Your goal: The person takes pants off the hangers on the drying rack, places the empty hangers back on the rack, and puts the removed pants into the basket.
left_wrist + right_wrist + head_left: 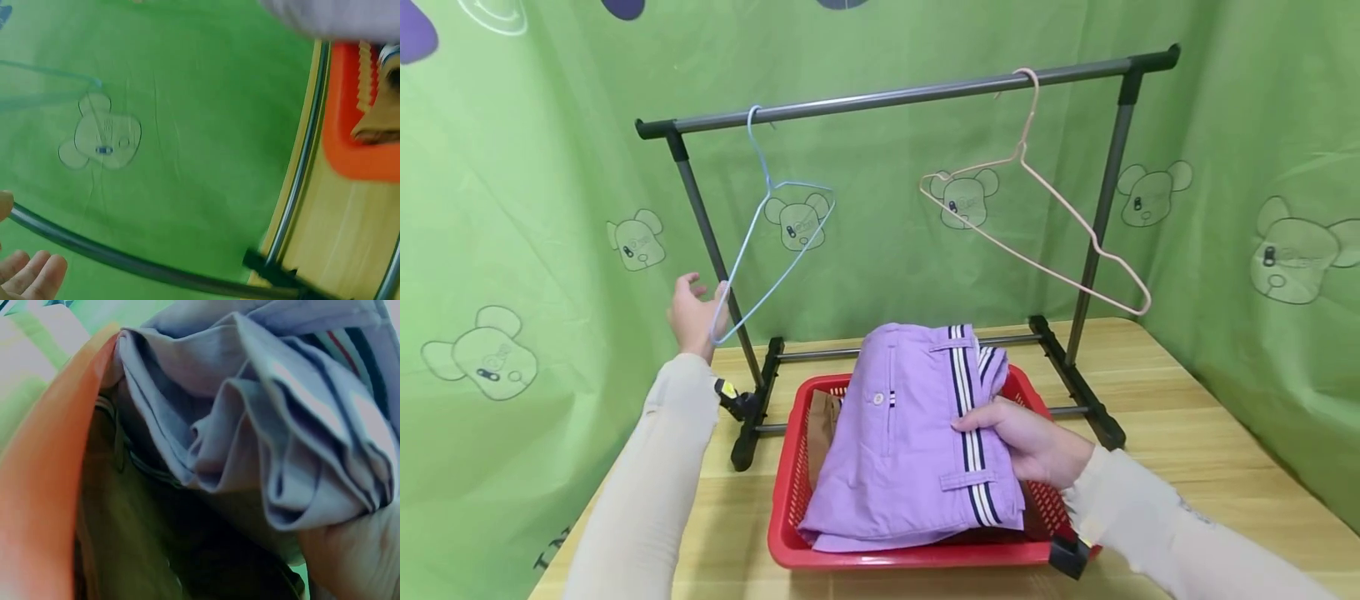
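Folded purple trousers with a striped waistband lie over the red basket. My right hand grips them by the waistband, thumb on top. In the right wrist view the bunched folds of the trousers hang beside that hand. At the rack's left end, my left hand is raised beside the lower corner of a blue hanger, fingers spread and loosely bent. Whether it touches the wire I cannot tell. In the left wrist view, fingertips show near the rack's post.
A dark clothes rack stands on the wooden table, its feet behind and beside the basket. A pink hanger hangs at its right. Brown cloth lies in the basket. A green curtain encloses the back and sides.
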`<state>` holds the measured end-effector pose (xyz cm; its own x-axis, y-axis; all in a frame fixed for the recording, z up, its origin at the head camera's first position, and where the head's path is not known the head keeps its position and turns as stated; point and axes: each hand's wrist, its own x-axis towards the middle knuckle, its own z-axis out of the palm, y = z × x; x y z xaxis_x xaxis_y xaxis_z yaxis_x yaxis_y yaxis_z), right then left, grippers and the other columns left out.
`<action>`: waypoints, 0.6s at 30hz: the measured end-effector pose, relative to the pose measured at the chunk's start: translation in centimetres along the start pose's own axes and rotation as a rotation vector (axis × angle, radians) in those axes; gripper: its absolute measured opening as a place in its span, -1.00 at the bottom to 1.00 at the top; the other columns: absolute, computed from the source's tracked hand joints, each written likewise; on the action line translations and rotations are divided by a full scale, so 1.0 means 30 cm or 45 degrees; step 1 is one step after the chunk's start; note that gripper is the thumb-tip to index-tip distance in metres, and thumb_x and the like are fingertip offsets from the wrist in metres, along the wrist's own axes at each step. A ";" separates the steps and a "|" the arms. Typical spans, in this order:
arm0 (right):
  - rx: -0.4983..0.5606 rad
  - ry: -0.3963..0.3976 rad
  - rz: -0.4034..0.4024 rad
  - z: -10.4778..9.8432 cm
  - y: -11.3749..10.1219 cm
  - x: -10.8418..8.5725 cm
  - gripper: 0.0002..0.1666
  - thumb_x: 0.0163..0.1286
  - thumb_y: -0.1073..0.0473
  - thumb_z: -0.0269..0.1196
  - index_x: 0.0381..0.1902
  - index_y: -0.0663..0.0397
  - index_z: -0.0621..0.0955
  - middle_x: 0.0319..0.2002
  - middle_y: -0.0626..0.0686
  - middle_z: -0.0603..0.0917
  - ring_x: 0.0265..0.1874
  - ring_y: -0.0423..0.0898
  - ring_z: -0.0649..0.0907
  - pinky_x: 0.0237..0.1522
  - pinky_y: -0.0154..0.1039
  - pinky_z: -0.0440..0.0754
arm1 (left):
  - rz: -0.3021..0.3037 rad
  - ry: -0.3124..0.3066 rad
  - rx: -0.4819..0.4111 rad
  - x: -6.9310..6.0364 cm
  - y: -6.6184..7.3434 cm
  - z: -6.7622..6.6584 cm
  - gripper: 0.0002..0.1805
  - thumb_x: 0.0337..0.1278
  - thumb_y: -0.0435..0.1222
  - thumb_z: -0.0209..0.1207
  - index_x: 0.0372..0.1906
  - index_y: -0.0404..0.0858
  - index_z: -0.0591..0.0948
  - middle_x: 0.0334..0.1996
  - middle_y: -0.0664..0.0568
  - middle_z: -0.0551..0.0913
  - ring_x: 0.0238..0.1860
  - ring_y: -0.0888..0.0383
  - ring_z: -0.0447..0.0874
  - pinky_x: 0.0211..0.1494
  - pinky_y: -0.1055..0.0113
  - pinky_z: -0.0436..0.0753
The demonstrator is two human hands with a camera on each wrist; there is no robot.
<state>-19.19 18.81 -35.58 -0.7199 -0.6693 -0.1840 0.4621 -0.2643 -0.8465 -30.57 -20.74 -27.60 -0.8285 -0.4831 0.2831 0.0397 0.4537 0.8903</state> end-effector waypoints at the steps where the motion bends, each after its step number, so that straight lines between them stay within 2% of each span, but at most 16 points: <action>1: -0.007 0.002 0.003 -0.003 0.003 -0.004 -0.62 0.34 0.36 0.08 0.08 0.17 0.30 -0.07 0.18 0.64 -0.02 0.12 0.65 0.10 0.15 0.52 | 0.010 -0.003 0.017 0.012 0.000 0.000 -0.30 0.33 -0.11 0.15 0.46 -0.19 0.17 0.33 -0.16 0.36 0.24 -0.09 0.43 0.27 0.11 0.44; 5: -0.031 0.008 0.014 -0.016 0.013 -0.019 -0.65 0.35 0.35 0.08 0.06 0.19 0.30 -0.08 0.18 0.65 -0.04 0.12 0.66 0.08 0.14 0.53 | 0.028 -0.030 0.050 0.050 0.005 0.002 -0.18 0.31 -0.04 0.16 0.51 -0.13 0.03 0.40 -0.16 0.23 0.28 -0.07 0.40 0.27 0.11 0.44; 9: -0.061 0.031 0.010 -0.025 0.027 -0.033 -0.65 0.34 0.35 0.09 0.05 0.19 0.32 -0.09 0.18 0.66 -0.05 0.13 0.67 0.07 0.13 0.54 | 0.044 -0.079 0.076 0.069 0.008 0.001 -0.17 0.35 -0.05 0.11 0.54 -0.10 -0.05 0.45 -0.14 0.15 0.34 -0.09 0.31 0.32 0.07 0.38; 13: -0.081 0.063 -0.013 -0.032 0.040 -0.044 -0.62 0.31 0.38 0.10 0.07 0.19 0.33 -0.10 0.18 0.65 -0.06 0.13 0.67 0.05 0.12 0.56 | 0.117 -0.165 0.097 0.086 0.008 0.000 -0.20 0.41 -0.12 0.05 0.54 -0.13 -0.11 0.47 -0.20 0.10 0.37 -0.17 0.25 0.34 0.01 0.35; 18: -0.102 0.102 -0.018 -0.050 0.046 -0.057 -0.57 0.29 0.39 0.12 0.10 0.19 0.30 -0.09 0.20 0.64 -0.04 0.15 0.65 0.05 0.14 0.55 | 0.208 -0.285 0.171 0.129 0.009 0.022 -0.17 0.41 -0.22 0.04 0.54 -0.14 -0.20 0.41 -0.31 0.18 0.27 -0.28 0.36 0.26 -0.05 0.43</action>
<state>-18.10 20.64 -37.17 -0.7666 -0.6076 -0.2080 0.4109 -0.2152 -0.8859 -34.14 -22.00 -26.49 -0.9204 -0.2250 0.3198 0.1210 0.6138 0.7802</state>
